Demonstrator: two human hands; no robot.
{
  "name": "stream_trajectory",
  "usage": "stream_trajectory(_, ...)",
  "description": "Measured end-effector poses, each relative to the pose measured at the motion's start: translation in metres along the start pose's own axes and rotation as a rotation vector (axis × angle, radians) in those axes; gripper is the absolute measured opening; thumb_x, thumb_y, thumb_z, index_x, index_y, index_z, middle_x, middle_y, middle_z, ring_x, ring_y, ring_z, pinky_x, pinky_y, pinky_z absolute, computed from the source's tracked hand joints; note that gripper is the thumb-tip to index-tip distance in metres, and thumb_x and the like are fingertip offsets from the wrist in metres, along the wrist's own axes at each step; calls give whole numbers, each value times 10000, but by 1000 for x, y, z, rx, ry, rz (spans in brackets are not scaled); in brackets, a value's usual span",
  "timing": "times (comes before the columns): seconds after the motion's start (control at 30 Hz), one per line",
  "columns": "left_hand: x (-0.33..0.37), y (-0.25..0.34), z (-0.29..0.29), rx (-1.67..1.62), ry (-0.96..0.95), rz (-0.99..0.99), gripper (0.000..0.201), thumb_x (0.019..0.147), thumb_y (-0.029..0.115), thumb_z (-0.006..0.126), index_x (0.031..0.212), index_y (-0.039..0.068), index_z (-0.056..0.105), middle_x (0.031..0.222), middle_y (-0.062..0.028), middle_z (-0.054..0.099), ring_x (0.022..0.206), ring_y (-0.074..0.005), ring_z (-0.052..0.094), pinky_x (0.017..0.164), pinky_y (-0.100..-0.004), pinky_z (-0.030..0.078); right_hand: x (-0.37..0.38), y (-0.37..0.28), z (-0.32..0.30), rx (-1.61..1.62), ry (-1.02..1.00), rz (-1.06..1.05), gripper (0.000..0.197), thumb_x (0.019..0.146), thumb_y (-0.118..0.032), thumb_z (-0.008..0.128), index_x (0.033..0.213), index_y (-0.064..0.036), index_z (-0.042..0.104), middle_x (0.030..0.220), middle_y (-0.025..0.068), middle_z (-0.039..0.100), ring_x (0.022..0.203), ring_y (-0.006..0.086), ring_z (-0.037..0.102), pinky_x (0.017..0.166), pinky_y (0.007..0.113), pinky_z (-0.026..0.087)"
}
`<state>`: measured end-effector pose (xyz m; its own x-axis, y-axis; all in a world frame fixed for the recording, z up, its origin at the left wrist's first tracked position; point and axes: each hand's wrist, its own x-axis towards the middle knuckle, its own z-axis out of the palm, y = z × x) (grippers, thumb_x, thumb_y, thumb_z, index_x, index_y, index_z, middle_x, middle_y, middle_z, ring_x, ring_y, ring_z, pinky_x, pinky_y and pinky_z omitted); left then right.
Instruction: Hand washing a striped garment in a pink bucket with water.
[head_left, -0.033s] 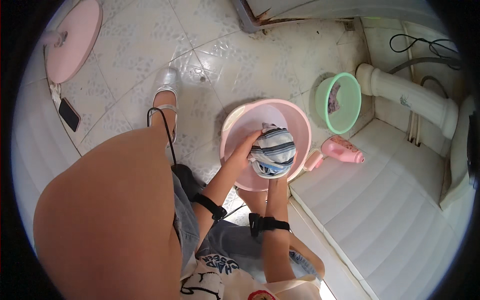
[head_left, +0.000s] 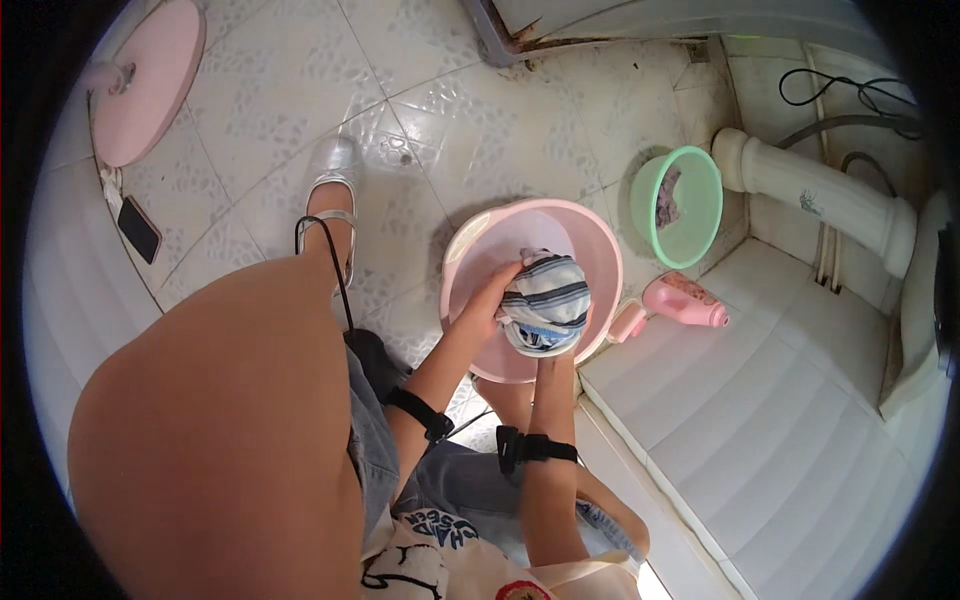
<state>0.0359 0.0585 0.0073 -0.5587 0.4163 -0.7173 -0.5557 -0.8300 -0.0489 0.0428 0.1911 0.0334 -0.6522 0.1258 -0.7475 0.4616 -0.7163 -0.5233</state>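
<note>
A bundled striped cloth (head_left: 547, 303), white with dark and blue bands, is gathered up over a pink basin (head_left: 462, 262). My left hand (head_left: 492, 300) grips it from the left side, with the thumb along the cloth's upper left edge. From below comes my right hand (head_left: 560, 361), holding the bundle at its lower right. The cloth covers most of the right hand's fingers. What lies in the basin under the bundle is hidden.
Right of the basin stands a green tub (head_left: 706, 205) with greyish-purple cloth inside. A pink bottle (head_left: 685, 300) and a small pink brush-like item (head_left: 627, 322) lie beside the basin's right rim. Farther right is a white pedestal pipe (head_left: 810, 195). A phone (head_left: 139, 229) rests at far left.
</note>
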Motion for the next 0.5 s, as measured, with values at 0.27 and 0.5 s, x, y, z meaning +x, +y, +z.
stream_trajectory(0.27, 9, 10, -12, 174, 12, 172, 226, 819, 226, 531, 964, 59, 577, 932, -48, 598, 883, -159, 565, 778, -288, 454, -1, 13, -19, -57, 62, 44, 367, 871, -324, 382, 1038, -42, 548, 980, 89, 599, 896, 220, 568, 795, 347, 461)
stream_trajectory(0.5, -5, 5, -4, 8, 112, 52, 232, 781, 268, 541, 865, 61, 604, 820, -51, 609, 727, -149, 578, 650, -279, 458, -36, 49, -44, -221, -164, 329, 351, 813, -254, 443, 1070, -24, 506, 1017, 111, 580, 911, 201, 563, 799, 330, 462)
